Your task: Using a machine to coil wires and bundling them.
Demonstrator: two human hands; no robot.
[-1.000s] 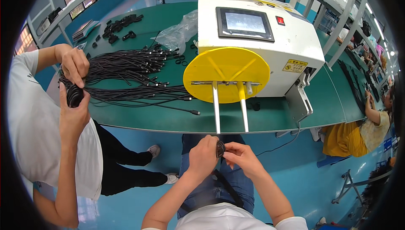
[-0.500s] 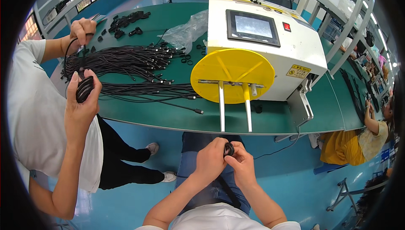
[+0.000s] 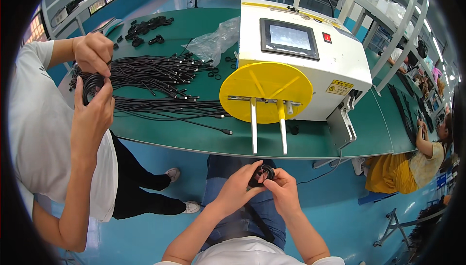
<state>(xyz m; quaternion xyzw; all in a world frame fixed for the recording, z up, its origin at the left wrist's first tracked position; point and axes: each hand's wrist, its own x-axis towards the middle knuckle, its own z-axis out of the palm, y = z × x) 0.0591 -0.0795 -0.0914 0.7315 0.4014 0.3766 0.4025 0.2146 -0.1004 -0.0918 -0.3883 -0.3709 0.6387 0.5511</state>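
A small coil of black cable point(image 3: 266, 169) is held over my lap, just off the table's near edge. My left hand point(image 3: 237, 188) grips the coil from its left side, fingers curled behind it. On the other side, my right hand point(image 3: 285, 190) pinches at the coil with thumb and fingers, partly hiding it. Beyond my hands stands a white machine point(image 3: 301, 83) with a screen. Its yellow disc point(image 3: 264, 83) carries two metal prongs point(image 3: 254, 126) that point toward me.
Bundled black cables point(image 3: 141, 73) cover the left of the green table point(image 3: 194, 138), with black ties point(image 3: 148, 26) and a clear plastic bag point(image 3: 213, 41) behind. A co-worker's hands point(image 3: 92, 114) hold another coil at the left. Another person point(image 3: 422, 163) sits far right.
My hands have spread slightly around the coil, so more of its loop shows. The co-worker's upper hand has come down to the coil in their other hand. The view has shifted a little.
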